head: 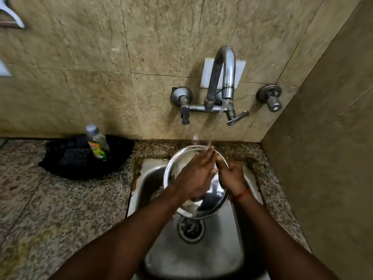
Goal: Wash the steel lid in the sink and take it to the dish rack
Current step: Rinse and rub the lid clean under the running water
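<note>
My left hand (193,176) lies flat, fingers (203,156) spread on the steel lid (207,207); my right hand (232,174) pinches its right rim. The lid tilts above the sink (222,247), under the faucet (224,73) stream; no rack visible.

A speckled granite worktop (60,199) runs along the tiled wall into the right-hand corner. Set into it near that corner is a steel sink (228,249), with narrow strips of stone behind it and along its right edge. At the back edge of the worktop, left of the sink and against the wall, lies a black cloth or shallow tray (80,164); which of the two cannot be told. A clear dish-soap bottle (97,143) with a yellow-green label stands on it, leaning slightly.
</note>
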